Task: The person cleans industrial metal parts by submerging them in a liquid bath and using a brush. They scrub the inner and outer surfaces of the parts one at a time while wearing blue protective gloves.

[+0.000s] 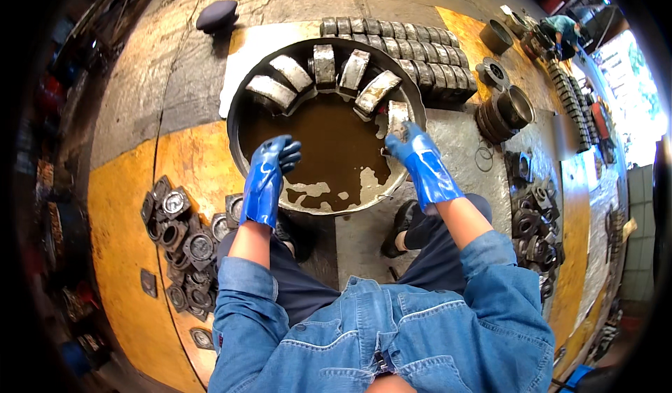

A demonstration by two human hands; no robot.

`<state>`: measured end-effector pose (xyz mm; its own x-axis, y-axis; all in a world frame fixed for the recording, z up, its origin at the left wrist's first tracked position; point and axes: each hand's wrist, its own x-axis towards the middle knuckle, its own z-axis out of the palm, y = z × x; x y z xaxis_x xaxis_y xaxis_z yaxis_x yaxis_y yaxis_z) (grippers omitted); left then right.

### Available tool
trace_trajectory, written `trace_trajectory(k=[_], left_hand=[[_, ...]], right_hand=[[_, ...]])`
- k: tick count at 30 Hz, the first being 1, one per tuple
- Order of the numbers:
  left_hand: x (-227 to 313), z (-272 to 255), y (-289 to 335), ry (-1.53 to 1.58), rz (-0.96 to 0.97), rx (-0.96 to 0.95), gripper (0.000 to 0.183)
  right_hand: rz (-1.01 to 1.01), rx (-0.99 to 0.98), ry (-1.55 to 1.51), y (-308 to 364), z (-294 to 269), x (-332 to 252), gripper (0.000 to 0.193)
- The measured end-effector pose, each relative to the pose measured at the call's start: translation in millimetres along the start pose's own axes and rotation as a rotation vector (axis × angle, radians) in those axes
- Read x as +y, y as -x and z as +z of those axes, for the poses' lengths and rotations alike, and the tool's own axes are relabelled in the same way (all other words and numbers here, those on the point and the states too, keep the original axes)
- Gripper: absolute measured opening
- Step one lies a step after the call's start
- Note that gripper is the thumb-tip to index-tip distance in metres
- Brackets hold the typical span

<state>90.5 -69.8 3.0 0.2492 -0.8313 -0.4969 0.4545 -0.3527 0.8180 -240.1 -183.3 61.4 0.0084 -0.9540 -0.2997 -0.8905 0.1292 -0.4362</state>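
In front of me stands a wide round metal basin [235, 123] of murky brown liquid [329, 137], with pale foam near its close edge. Several wet, silvery metal blocks [324, 64] rest around its far inner side. My right hand [413, 148], in a long blue rubber glove, grips the lower end of the rightmost metal block [397, 115] at the basin's right wall. Gloved alike, my left hand [276, 156] hovers over the left part of the liquid, its fingers loosely bent and holding nothing.
Rows of dark metal blocks [427, 60] stand behind the basin. Square metal parts [199, 246] lie heaped at left, more dark parts [535, 221] at right. Metal rings [514, 107] and a dark stool [217, 16] stand farther off. Another person [562, 27] bends down far right.
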Motion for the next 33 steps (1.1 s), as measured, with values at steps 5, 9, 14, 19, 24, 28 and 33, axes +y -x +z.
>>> trace_trajectory(k=[5,9,14,19,24,28,33], left_hand=[[20.7,20.9,5.3,-0.002,0.003,-0.075,0.048],[31.1,16.1,12.3,0.000,-0.007,-0.089,0.052],[33.2,20.9,17.5,-0.023,0.004,-0.101,0.047],[31.3,17.4,10.3,-0.015,0.010,-0.084,0.046],[34.5,18.5,9.7,-0.026,-0.024,-0.061,0.050],[40.9,28.0,9.3,-0.028,-0.018,-0.107,0.057],[38.6,16.5,6.1,-0.012,-0.040,-0.094,0.060]], right_hand=[[-0.290,0.071,0.460,-50.6,-17.4,2.2,0.068],[-0.932,-0.108,1.060,-80.5,-32.2,-11.8,0.060],[-1.714,-0.231,1.176,-137.7,-19.1,14.3,0.045],[-1.603,-0.602,1.391,-156.2,16.1,-6.0,0.041],[-1.425,-0.713,1.745,-143.3,35.8,-25.9,0.049],[-1.390,-0.658,1.724,-152.2,46.3,1.9,0.017],[-1.478,-0.779,1.613,-112.8,44.4,-47.5,0.036]])
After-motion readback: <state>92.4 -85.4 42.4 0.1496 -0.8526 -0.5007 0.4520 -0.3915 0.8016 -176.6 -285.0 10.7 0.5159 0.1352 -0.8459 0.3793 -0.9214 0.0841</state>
